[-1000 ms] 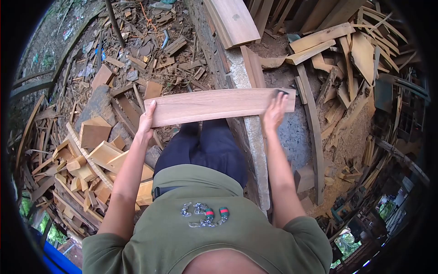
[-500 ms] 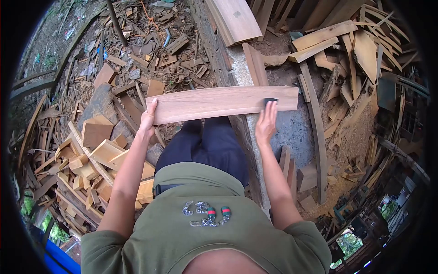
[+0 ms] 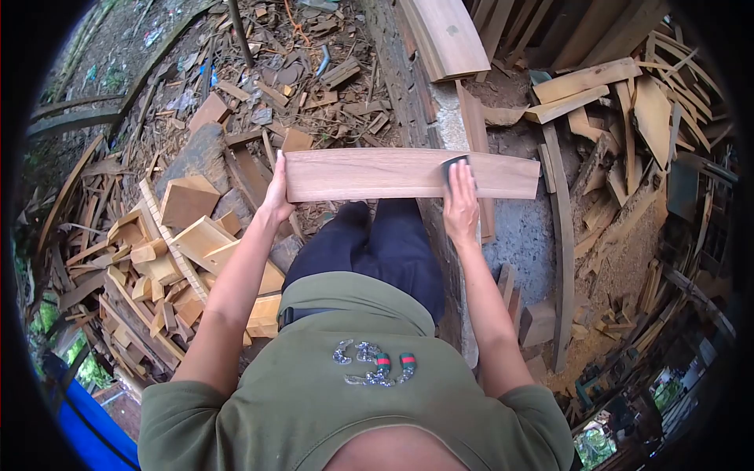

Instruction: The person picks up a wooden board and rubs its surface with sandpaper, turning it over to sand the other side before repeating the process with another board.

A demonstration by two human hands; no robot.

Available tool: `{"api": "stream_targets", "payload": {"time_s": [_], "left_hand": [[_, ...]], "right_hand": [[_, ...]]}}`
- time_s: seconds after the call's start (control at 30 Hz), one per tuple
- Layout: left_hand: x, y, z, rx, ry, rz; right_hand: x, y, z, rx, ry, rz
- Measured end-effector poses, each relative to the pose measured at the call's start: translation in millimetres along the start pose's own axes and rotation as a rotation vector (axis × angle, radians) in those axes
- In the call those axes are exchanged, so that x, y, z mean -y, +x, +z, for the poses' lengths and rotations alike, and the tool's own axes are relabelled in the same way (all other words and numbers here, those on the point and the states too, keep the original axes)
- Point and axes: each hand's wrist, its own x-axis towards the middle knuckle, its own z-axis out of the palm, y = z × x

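Observation:
A slightly curved wooden board point(image 3: 361, 174) spans the view crosswise in front of my body, above my legs. My left hand point(image 3: 276, 191) grips its left end, fingers at the edge. On the board's right part, my right hand point(image 3: 461, 204) presses a small dark pad point(image 3: 454, 166) flat against the wood; the pad shows beyond my fingertips, and the fingers are slightly blurred.
A low concrete wall point(image 3: 449, 118) runs beneath the board, with stacked planks point(image 3: 448, 35) at its far end. Wood offcuts point(image 3: 188, 200) are heaped at left, more scrap point(image 3: 652, 110) at right. A long curved plank point(image 3: 562, 259) stands right of my right arm.
The board has shifted right in view along with my left hand and the surroundings. My right hand and the dark pad have moved left along the board, towards its middle.

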Motion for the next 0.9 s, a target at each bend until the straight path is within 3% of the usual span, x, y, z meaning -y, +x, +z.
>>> {"api": "stream_targets", "payload": {"time_s": [0.03, 0.1, 0.17, 0.23, 0.3, 0.4, 0.47, 0.6, 0.7, 0.77, 0.83, 0.87, 0.9], "left_hand": [[-1.9, -2.6, 2.1, -0.003, -0.004, 0.007], [-3.7, -7.5, 3.2, -0.014, 0.023, -0.016], [-3.9, -10.4, -0.8, 0.010, 0.023, -0.012], [-4.5, -9.7, -4.6, 0.063, 0.059, -0.019], [-3.9, -7.5, -8.4, 0.089, 0.045, -0.016], [-4.4, -7.9, -10.4, 0.125, 0.013, -0.025], [-6.0, -8.9, -11.0, 0.142, 0.001, -0.035], [-5.3, -9.6, -11.6, 0.195, -0.051, -0.044], [-4.6, -12.6, -11.8, 0.226, -0.081, -0.037], [-4.8, -13.7, -9.6, 0.149, -0.037, -0.021], [-3.8, -14.6, -11.1, 0.163, -0.033, -0.014], [-3.3, -13.7, -11.7, 0.159, -0.030, -0.015], [-3.6, -12.2, -10.8, 0.160, -0.024, -0.014]], "right_hand": [[6.6, -0.6, -2.2, 0.126, 0.036, -0.152], [-19.8, 4.7, -3.2, 0.083, -0.031, -0.184], [-47.0, 13.4, 5.2, -0.161, 0.024, 0.233], [-37.4, 25.6, 11.1, -0.223, 0.031, 0.343], [7.8, 29.7, 28.3, -0.231, 0.037, 0.211], [104.6, 26.0, 47.3, -0.117, 0.033, -0.253], [161.3, 23.2, 51.8, 0.004, 0.170, -0.424], [202.9, 19.1, 56.3, 0.091, 0.290, -0.666], [159.4, 31.0, 41.3, 0.119, 0.243, -0.620], [106.2, 28.0, 34.2, 0.019, 0.020, -0.378], [48.7, 22.7, 31.9, -0.112, 0.000, -0.151], [41.1, 20.5, 31.0, -0.111, -0.006, -0.160], [38.6, 19.7, 26.1, -0.162, 0.004, 0.014]]}}
